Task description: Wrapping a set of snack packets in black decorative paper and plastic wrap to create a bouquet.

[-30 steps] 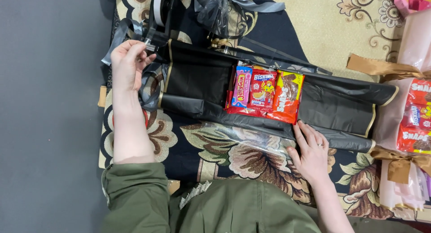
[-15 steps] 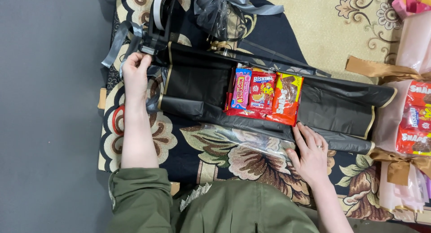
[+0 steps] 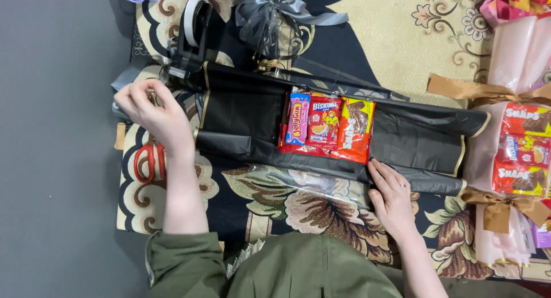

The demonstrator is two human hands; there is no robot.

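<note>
A home floor doubling as a gift-wrapping workspace: patterned carpet (image 3: 402, 40), ribbon-tied snack bouquets (image 3: 516, 154) at three o'clock, tape dispenser (image 3: 192, 31) at eleven.

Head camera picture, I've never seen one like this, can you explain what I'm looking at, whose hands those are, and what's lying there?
The camera sits on a person's head and looks down, so both bare hands belong to the wearer, who has green sleeves. The left hand hovers near the left end of a black wrapping sheet spread on a patterned carpet; whether it pinches anything is unclear. The right hand rests flat on the sheet's near edge. Three snack packets lie side by side on the sheet. Red-handled scissors lie under the left wrist, a tape dispenser stands beyond, and a finished pink snack bouquet lies on the right.
</note>
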